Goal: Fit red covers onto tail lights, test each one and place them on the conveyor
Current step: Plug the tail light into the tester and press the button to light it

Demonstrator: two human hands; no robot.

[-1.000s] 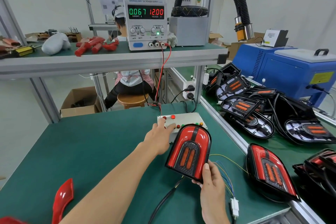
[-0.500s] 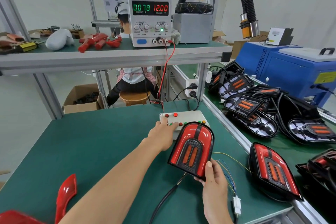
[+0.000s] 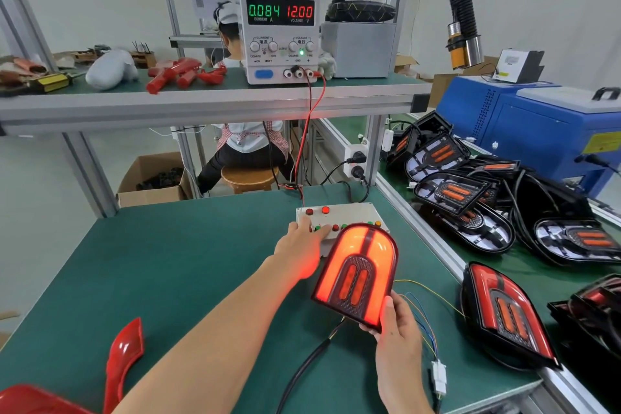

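Note:
A tail light with a red cover (image 3: 357, 274) stands tilted upright on the green bench and glows bright red. My right hand (image 3: 398, 351) grips its lower edge from below, thumb on the front. My left hand (image 3: 300, 247) reaches forward, its fingers pressing buttons on the white switch box (image 3: 347, 213) just behind the light. Coloured wires and a white connector (image 3: 439, 376) trail from the light. Another red-covered tail light (image 3: 507, 312) lies on the conveyor (image 3: 447, 245) to the right.
Loose red covers (image 3: 122, 356) lie at the bench's front left. A power supply (image 3: 280, 33) on the shelf reads 0.084 A and 12.00 V. Several uncovered tail lights (image 3: 453, 191) pile on the conveyor before a blue machine (image 3: 537, 131). A person sits behind the bench.
The tail light has lit up bright red, casting a glow on my left hand. The current reading rose from 0.067 to 0.084. Both hands kept their places.

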